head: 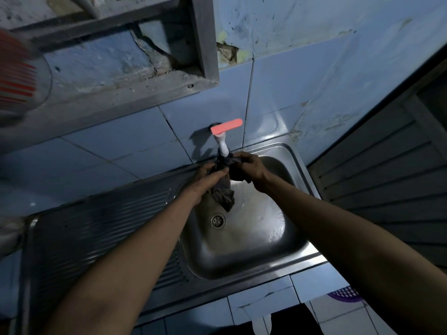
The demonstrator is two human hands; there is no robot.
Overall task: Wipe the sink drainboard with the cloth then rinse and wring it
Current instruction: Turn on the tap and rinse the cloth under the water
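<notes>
A dark wet cloth [225,194] hangs over the steel sink basin [254,238], bunched right under the white tap spout [223,147] with its red lever [226,125]. My left hand [205,182] grips the cloth's left side. My right hand [251,170] grips its upper right part by the spout. The cloth's lower end dangles above the drain [218,220]. The ribbed drainboard [96,228] lies to the left of the basin, partly under my left forearm.
Blue tiled wall rises behind the sink, with a metal frame [205,44] above. A red-and-white striped object [17,81] sits at upper left. A slatted grey panel [377,180] stands to the right. A purple basket [346,293] shows below right.
</notes>
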